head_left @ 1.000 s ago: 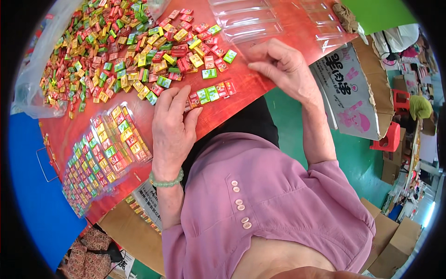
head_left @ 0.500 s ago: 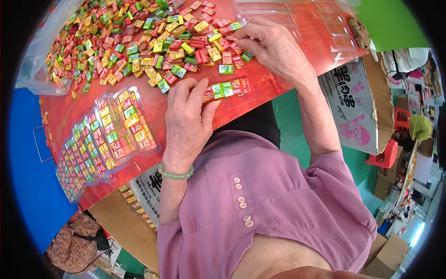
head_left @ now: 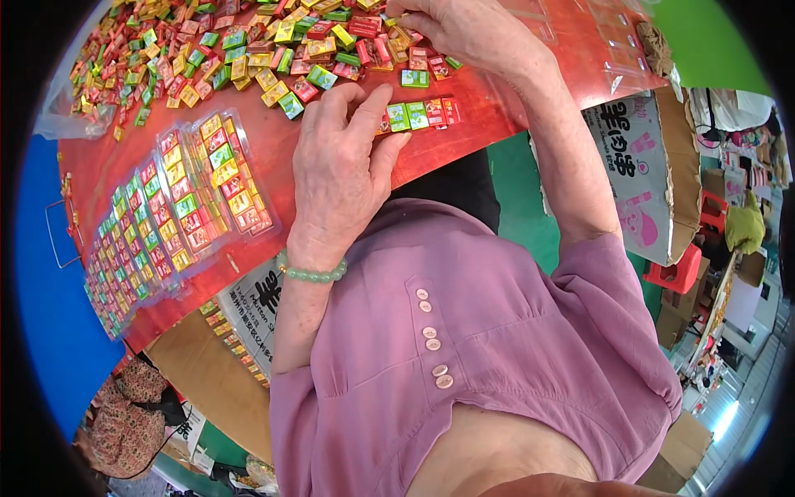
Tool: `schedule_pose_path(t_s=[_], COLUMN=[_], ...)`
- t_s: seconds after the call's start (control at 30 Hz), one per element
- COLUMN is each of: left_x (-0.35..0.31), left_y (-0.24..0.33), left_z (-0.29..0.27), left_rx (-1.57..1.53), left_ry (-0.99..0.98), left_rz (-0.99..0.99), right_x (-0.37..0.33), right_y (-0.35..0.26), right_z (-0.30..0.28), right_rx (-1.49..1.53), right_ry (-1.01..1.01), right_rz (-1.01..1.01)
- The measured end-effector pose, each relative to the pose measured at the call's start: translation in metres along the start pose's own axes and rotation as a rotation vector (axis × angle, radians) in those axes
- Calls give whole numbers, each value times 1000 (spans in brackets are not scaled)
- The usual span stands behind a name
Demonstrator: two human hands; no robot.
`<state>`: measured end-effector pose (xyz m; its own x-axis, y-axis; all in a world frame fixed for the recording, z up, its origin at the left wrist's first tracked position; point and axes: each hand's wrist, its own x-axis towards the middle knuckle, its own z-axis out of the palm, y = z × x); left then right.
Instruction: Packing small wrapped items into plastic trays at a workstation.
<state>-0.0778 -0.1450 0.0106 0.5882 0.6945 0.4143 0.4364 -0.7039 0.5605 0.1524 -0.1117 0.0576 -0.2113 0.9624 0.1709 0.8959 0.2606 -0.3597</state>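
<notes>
My left hand [head_left: 339, 157], with a green bead bracelet [head_left: 315, 272] at the wrist, rests at the near edge of the red table. Its thumb and forefinger straddle the left end of a short row of small boxes [head_left: 418, 115], red and green, and hide that end. My right hand [head_left: 472, 37] reaches to the near right side of a big heap of small boxes [head_left: 273, 50] in red, yellow and green. Its fingers are bent together among the boxes, partly cut off by the upper edge; what they hold is not clear. A loose green box [head_left: 415, 78] lies between row and heap.
Clear plastic trays [head_left: 236, 178] filled with small boxes overlap on the left of the red table [head_left: 273, 153]. Unfilled clear trays [head_left: 613, 37] lie at the far right. A printed carton [head_left: 633, 166] stands beside the table at right, and red stools [head_left: 675, 269] are beyond it.
The view has shifted, so the table sits higher in the picture. My right hand has moved slightly left over the heap's edge. The left hand stays at the row.
</notes>
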Motion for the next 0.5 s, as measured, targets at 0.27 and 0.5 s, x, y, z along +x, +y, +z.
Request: schedule_pose_path(t_s=[0.27, 0.5], left_x=[1, 0], left_y=[7, 5], left_z=[5, 9], left_rx=[78, 55], left_ry=[-5, 34], left_rz=[37, 2], right_x=[-5, -36], right_y=[6, -22], right_z=[8, -20], right_rx=[-57, 378], right_ry=[54, -8], right_rz=[-11, 302])
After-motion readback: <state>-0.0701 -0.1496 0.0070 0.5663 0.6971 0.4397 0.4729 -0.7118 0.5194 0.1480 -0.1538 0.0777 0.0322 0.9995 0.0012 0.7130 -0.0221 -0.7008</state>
